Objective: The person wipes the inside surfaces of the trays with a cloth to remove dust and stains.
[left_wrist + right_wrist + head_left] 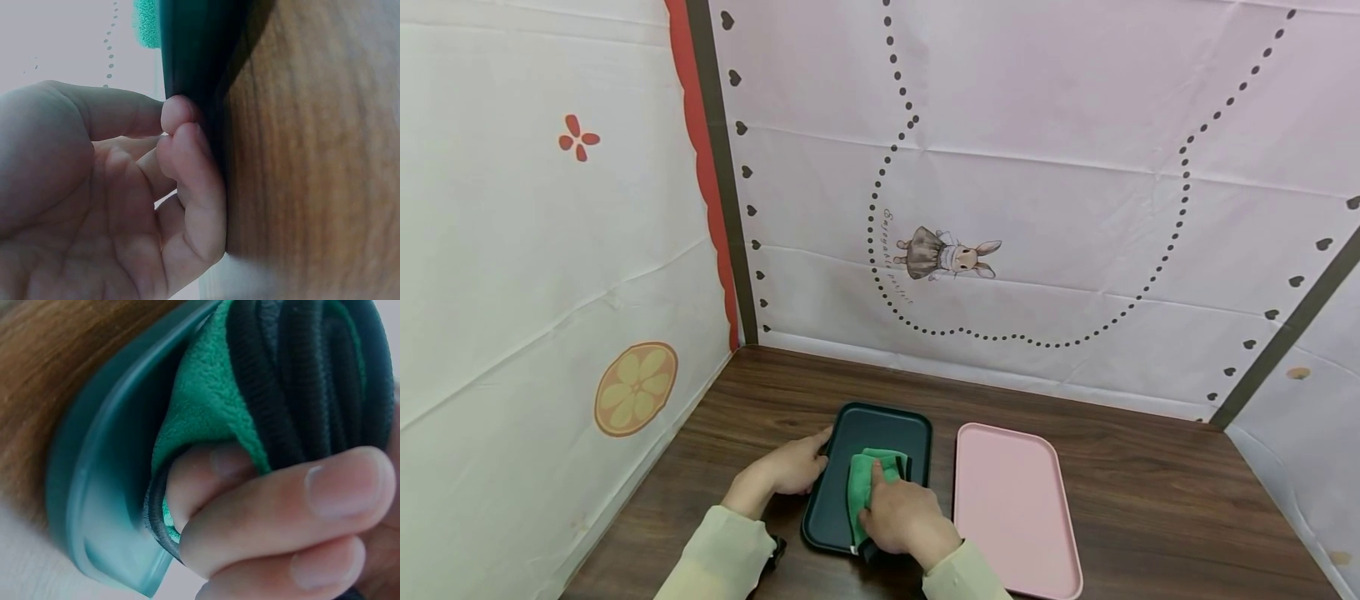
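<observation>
A dark green rectangular tray (880,427) lies flat on the wooden table. My left hand (793,467) holds its left edge. In the left wrist view the thumb is at the rim of the tray (187,50), and the curled fingers meet it from the side, low against the wood. On the tray's surface is a folded green cloth (859,492) with dark edging. My right hand (906,517) grips this cloth from above, index finger stretched along it. Up close, fingers (275,519) curl around the layered cloth (203,400), beside the raised tray wall (78,481).
A pink tray (1011,500) lies just right of the dark one, a narrow gap between them. Bare wood (1150,500) extends further right. Printed white sheets stand as a back wall (1037,208) and a left wall (535,275).
</observation>
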Motion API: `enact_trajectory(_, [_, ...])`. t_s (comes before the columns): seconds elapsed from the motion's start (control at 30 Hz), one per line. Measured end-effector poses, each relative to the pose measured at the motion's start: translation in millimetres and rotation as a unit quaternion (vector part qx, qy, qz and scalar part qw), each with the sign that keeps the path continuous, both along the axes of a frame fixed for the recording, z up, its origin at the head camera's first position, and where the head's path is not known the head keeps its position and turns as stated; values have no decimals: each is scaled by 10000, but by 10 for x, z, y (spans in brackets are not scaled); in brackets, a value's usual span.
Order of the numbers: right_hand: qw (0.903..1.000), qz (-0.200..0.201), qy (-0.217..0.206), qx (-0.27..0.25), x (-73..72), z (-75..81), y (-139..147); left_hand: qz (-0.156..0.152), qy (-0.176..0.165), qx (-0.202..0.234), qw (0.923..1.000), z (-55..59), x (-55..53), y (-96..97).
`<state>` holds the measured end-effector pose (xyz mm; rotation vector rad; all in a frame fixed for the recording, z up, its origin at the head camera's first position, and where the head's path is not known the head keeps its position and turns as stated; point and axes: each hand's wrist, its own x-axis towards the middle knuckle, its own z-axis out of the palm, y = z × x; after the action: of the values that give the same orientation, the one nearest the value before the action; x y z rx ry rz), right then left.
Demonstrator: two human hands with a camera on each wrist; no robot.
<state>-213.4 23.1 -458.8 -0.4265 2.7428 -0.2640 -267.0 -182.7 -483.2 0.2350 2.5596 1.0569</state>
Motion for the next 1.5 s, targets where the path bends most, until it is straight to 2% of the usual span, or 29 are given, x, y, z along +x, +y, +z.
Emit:
enact_trajectory(0.2, [9998, -57, -165, -30, -3, -13, 37, -46, 0, 21, 10000, -47, -17, -4])
enact_trajectory(0.53, [10000, -35, -49, 2, 19, -14, 83, -55, -20, 60, 10000, -45, -1, -10])
enact_trajectory(0.77, [10000, -26, -31, -29, 30, -10, 113, -184, -48, 24, 9998, -34, -20, -16])
enact_trajectory(1.03, [9999, -38, -93, -83, 34, 18, 158, -64, -53, 91, 9999, -37, -10, -13])
enact_trajectory(1.5, [9999, -85, -44, -99, 38, 13, 224, -56, -63, -31, 10000, -36, -18, -18])
